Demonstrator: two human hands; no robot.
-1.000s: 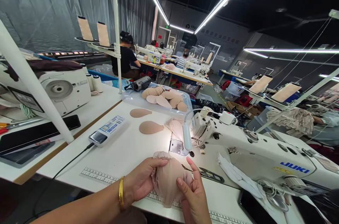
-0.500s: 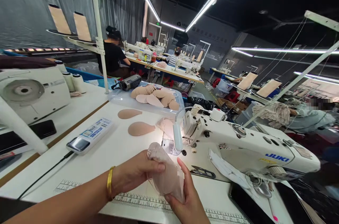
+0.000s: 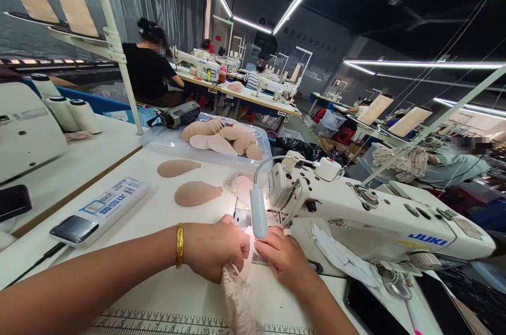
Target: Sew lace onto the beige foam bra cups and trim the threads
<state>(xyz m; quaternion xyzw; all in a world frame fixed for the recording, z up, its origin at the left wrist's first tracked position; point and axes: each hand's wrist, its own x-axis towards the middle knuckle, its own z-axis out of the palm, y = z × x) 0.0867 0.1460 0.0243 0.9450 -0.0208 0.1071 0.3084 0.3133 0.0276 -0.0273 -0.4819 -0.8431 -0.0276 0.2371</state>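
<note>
My left hand [image 3: 216,249], with a gold bracelet at the wrist, is closed on a pale pink lace fabric piece [image 3: 238,298]. The lace hangs from the fist toward the table's front edge, and a smooth, brightly lit part lies between my hands. My right hand [image 3: 285,257] rests with fingers stretched out flat at the right edge of that part, below the lamp. The sewing machine [image 3: 356,213] stands just beyond both hands. Its small lamp [image 3: 259,213] hides the needle area. Part of the metal needle plate [image 3: 242,217] shows past my left hand.
Two beige teardrop pads [image 3: 197,193] and another lace piece [image 3: 239,183] lie beyond my hands. A clear plastic tray [image 3: 158,140] holds several pads. A white power bank [image 3: 98,211] is at left, a black phone [image 3: 373,306] at right. Co-workers sit farther back.
Both hands have moved forward to the machine with the fabric, which was held up between them. My left hand has turned over into a fist; my right hand now lies flat. The view has shifted.
</note>
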